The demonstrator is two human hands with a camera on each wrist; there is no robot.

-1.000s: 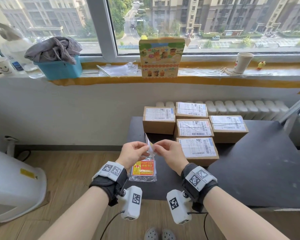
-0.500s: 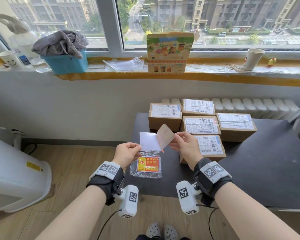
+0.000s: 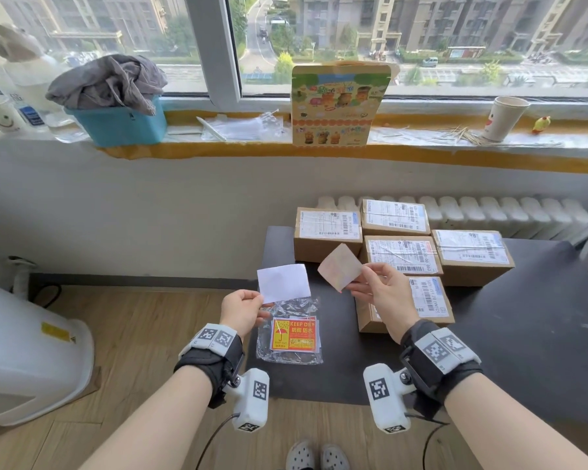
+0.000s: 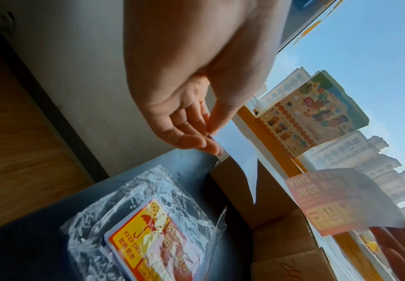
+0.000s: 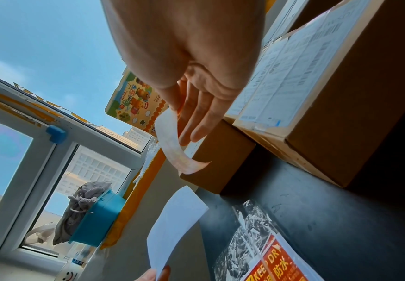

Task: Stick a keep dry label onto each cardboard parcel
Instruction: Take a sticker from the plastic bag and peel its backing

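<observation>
My left hand pinches the white backing paper by its lower left corner, above the clear bag of keep dry labels on the dark table. My right hand pinches a peeled keep dry label, its pale back toward me; the print shows in the left wrist view on the label. Several cardboard parcels with white shipping slips sit in a cluster at the table's far side, right behind the label. The nearest parcel lies partly under my right hand.
A windowsill behind holds a blue bin with grey cloth, a colourful carton, and a paper cup. A white appliance stands on the wooden floor at left. A radiator runs behind the parcels.
The label has come fully off its backing: my hands have drawn apart, the left keeping the white backing, the right carrying the label to the right toward the parcels.
</observation>
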